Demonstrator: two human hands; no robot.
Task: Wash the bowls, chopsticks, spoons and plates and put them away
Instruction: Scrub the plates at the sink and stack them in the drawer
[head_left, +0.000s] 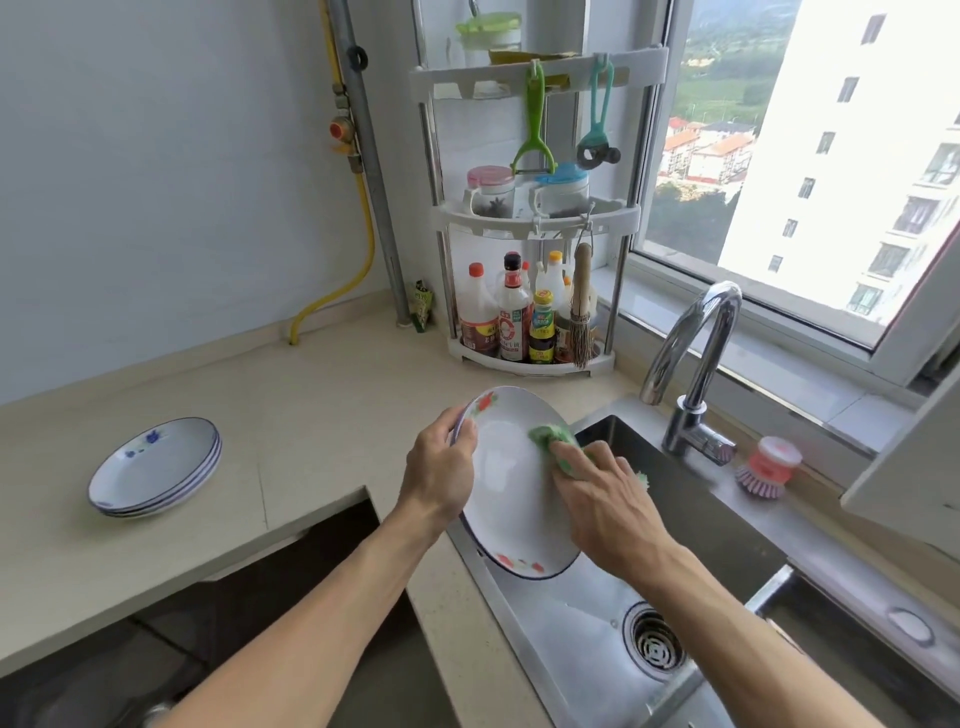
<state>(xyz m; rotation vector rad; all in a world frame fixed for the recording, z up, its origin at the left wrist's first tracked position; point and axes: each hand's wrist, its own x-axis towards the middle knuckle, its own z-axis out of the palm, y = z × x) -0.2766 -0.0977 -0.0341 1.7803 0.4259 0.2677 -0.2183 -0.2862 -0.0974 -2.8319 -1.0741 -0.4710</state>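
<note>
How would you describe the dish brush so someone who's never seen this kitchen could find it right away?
Start at the steel sink and find the curved chrome tap behind it. Just right of the tap's base, on the ledge below the window, lies the dish brush. It is a stubby brush with a pink-red round top and pale purple bristles, unlike the straw brush that hangs in the corner rack.

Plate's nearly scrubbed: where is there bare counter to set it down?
Bare counter lies between the stacked plates and the sink, and behind the stack toward the wall. The corner by the condiment rack and the ledge by the dish brush are crowded.
</note>
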